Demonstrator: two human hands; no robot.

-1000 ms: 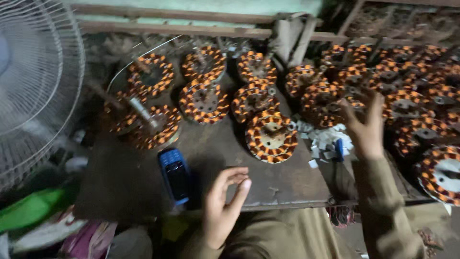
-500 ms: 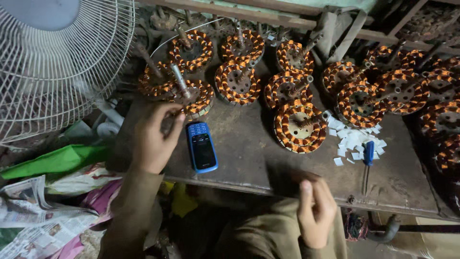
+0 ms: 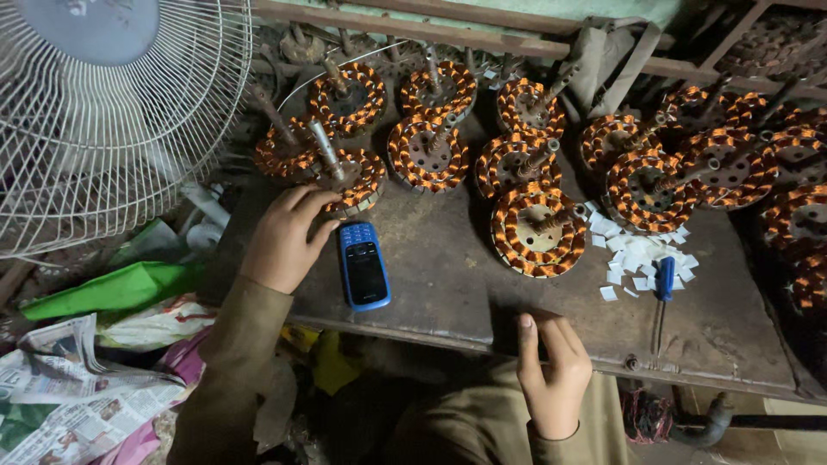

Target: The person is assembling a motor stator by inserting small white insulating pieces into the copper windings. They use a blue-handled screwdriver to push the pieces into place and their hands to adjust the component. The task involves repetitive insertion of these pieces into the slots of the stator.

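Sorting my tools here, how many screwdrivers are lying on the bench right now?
1. The blue-handled screwdriver lies on the workbench, beside the white paper scraps and right of the nearest wound coil. Others could be hidden among the coils at the back.

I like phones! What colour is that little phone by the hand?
Blue, with a black keypad and screen: the mobile phone, seen best in the head view.

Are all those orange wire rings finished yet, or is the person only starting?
Many rings already look wound: copper-coiled stators fill the bench. In hand: the left hand touches one wound stator beside a blue phone; the right hand rests on the bench edge. Paper slips and a screwdriver lie unused.
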